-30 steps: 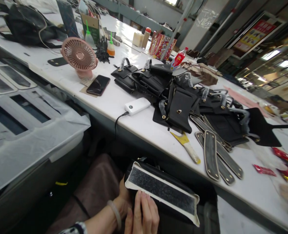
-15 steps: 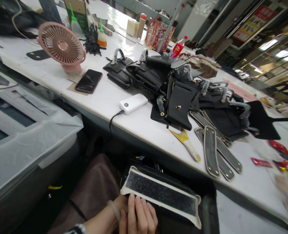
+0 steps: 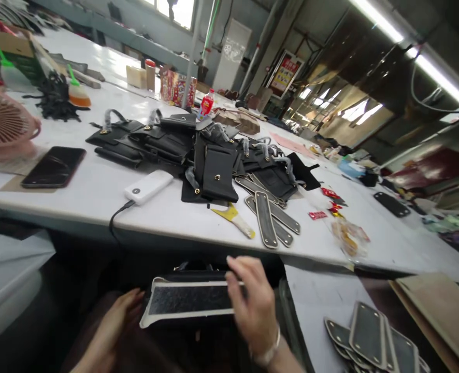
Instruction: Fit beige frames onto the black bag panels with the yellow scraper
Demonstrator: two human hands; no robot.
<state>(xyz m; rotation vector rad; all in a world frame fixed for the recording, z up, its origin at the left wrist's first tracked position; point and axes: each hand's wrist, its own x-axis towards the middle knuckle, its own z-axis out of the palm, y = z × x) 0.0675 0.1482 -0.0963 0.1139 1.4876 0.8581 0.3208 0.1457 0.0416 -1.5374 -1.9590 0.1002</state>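
Two bare hands are placed at the two ends of one black bag [image 3: 183, 323], which lies in front of the near edge of the worktop [image 3: 175, 223], with a dark panel [image 3: 188, 299] facing up. The long axis of this panel goes from left to right, almost across the view, and its pale border is seen well at the left end. The left hand [image 3: 123, 311] is just beside that left end, with its fingertips at the side of the bag; how firm its grip is, I cannot tell. The right hand [image 3: 255, 305] lies over the right end and hides it, so it is the nearer one to the panel. Its fingers are loosely bent and a little spread, but whether this grip has hold of the border, or only passes above it, the view does not show. Beyond the bag, on the worktop, are several studded strips [image 3: 266, 220] and a yellow and white tool [image 3: 235, 220]. More studded pieces [image 3: 367, 334] make a loose pile at the near right.
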